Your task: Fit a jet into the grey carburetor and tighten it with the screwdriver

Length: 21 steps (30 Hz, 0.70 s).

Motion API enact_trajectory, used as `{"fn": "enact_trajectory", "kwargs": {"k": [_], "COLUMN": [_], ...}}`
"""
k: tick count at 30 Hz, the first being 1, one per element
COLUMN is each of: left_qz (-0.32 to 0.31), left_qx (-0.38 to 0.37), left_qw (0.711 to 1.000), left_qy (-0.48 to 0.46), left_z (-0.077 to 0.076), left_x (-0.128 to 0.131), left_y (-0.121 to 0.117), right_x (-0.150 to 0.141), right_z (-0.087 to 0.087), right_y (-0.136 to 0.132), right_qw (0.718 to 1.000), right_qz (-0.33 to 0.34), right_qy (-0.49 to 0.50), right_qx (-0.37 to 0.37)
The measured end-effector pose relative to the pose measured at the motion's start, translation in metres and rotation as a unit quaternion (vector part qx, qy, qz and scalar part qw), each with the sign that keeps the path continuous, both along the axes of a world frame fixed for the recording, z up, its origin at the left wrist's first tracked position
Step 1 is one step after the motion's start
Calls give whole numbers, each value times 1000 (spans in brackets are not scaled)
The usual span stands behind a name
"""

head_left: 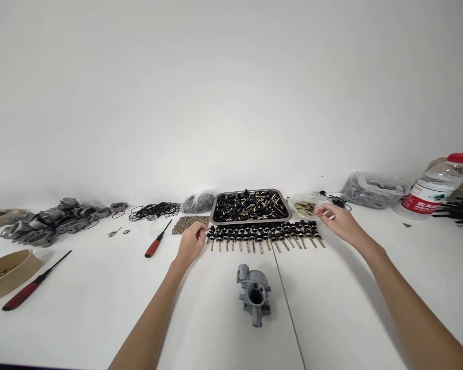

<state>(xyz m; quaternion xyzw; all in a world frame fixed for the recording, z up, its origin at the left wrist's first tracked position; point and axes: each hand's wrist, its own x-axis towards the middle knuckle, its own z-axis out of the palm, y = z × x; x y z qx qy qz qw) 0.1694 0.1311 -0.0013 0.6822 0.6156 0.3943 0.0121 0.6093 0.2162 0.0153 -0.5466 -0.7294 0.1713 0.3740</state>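
Note:
My left hand (192, 241) is closed, fingers curled at the left end of a row of small parts with black heads and thin metal stems (254, 236). Whatever its fingertips hold, if anything, is too small to make out. At the row's other end my right hand (336, 221) is open, its fingers loosely stretched beside a clear plastic bag of yellowish metal plates (304, 206). Between my forearms, nearer to me, a grey metal carburetor body (255, 294) stands on the white table, its round bore facing me. Neither hand touches it.
Behind the row lies a metal tray (213, 216) heaped with black and brass parts. Grey castings (48, 223), two red-handled screwdrivers (153, 247) and a beige bin (25, 267) are to the left. A water bottle (428, 192) and a bag of grey parts (374, 190) stand right.

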Motion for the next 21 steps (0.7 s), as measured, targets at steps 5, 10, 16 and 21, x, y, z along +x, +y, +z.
{"fn": "enact_trajectory", "kwargs": {"k": [5, 10, 16, 21], "left_qz": [-6, -7, -13, -11], "left_qx": [9, 2, 8, 0], "left_qw": [1000, 1000, 1000, 1000], "left_qy": [-1, 0, -1, 6], "left_z": [-1, -2, -1, 2], "left_x": [0, 1, 1, 3], "left_y": [0, 0, -1, -2], "right_x": [33, 27, 26, 27], "right_z": [-21, -36, -41, -41], "right_y": [17, 21, 25, 25], "right_qw": [997, 994, 995, 996], "right_qz": [2, 50, 53, 62], "right_qy": [-18, -9, -11, -5], "right_qx": [-75, -98, -86, -64]}}
